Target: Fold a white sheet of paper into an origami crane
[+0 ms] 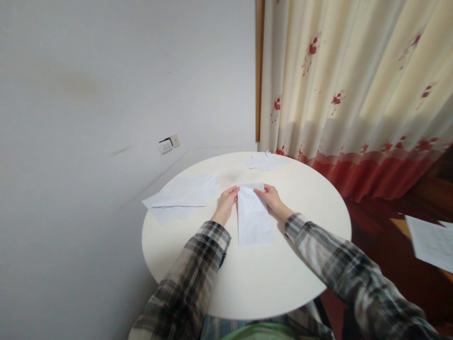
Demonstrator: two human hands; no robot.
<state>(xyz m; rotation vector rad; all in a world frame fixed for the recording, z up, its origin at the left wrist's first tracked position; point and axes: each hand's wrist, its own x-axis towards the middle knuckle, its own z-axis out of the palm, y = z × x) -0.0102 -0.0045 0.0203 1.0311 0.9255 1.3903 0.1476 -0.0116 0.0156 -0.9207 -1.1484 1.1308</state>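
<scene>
A folded white sheet of paper (pixel 255 219) lies in front of me on the round white table (pixel 247 283). My left hand (pixel 228 202) pinches its upper left corner between thumb and fingers. At the upper right edge, my right hand (pixel 272 198) grips the same paper, thumb on top. The paper's far end shows a slightly greyer layer behind the front flap, and faint creases cross its face. Both forearms are in plaid sleeves.
A stack of white paper (pixel 184 191) lies on the table's left side. Torn or cut paper pieces (pixel 267 161) are at the far edge. A wall socket (pixel 165 146) is behind the table, a floral curtain (pixel 339 94) at right. Written sheets (pixel 430 241) lie lower right.
</scene>
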